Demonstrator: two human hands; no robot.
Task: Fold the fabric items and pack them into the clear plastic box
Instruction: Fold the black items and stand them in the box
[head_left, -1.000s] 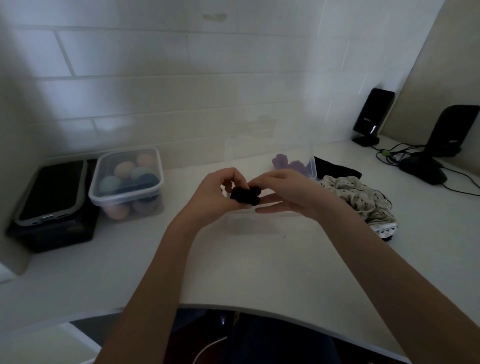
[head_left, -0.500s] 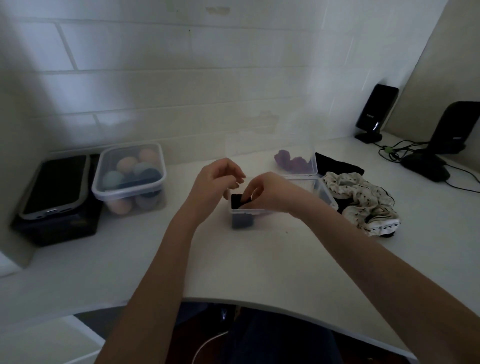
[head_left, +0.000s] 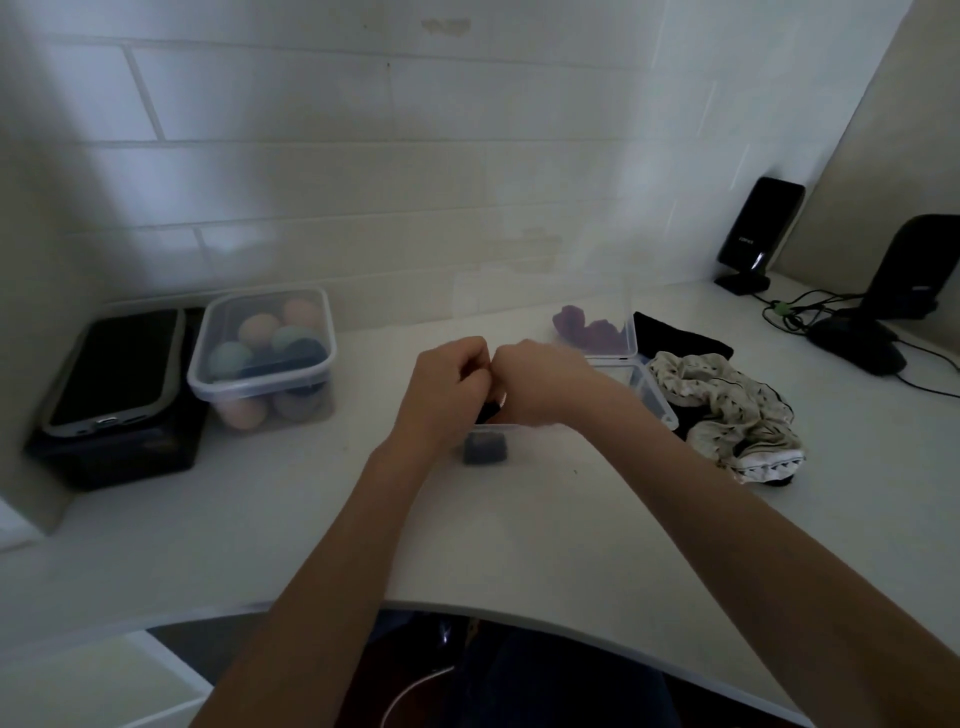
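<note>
Head view, the only one. A second ago both hands held the dark roll in the air in front of the box; now they have dropped to the box rim and the roll sits inside at the near left corner, seen through the clear wall. I judge this piece as good as packed.

Left hand and right hand are curled, knuckles touching, directly above the roll. A dark bit shows between the fingers; I cannot tell whether either hand still pinches the fabric or has let go.

Left to fold: patterned cloth bunched just right of the box, black cloth behind it. Purple fabric lies at the box's far end.
</note>
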